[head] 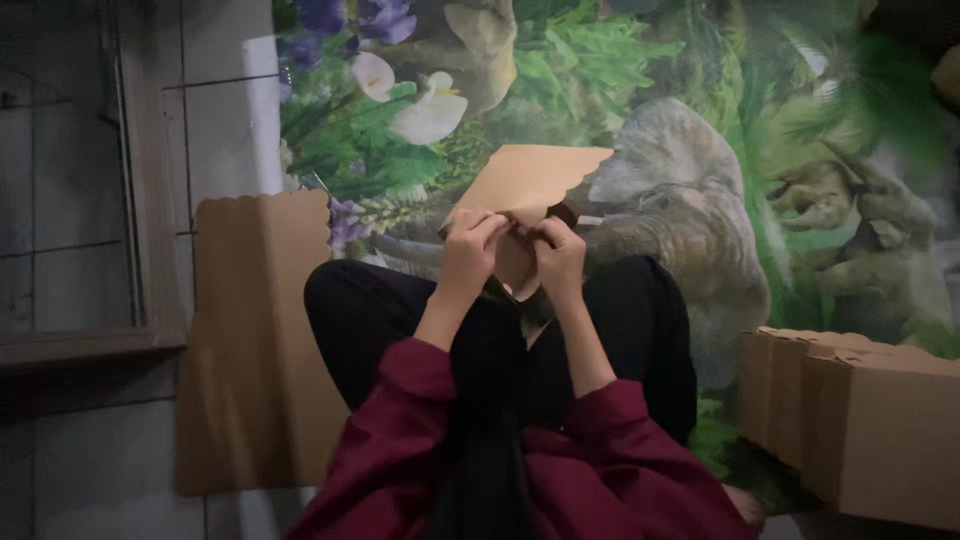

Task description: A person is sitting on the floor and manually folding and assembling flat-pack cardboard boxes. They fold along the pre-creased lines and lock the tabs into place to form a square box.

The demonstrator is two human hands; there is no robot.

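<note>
A flat brown cardboard piece [528, 182] with a scalloped edge is held above my crossed legs in black trousers. My left hand [472, 250] grips its near left part, fingers curled over a fold. My right hand [560, 257] pinches the same fold right beside it, the two hands almost touching. The near end of the cardboard hangs down between the hands and is partly hidden by them. Both arms wear dark red sleeves.
A stack of flat brown cardboard sheets [262, 340] lies on the floor at my left. Several folded brown boxes [860, 430] stand at the right. A mat printed with flowers, leaves and animals [700, 150] covers the floor ahead. Pale tiles and a wooden frame [140, 200] are at the far left.
</note>
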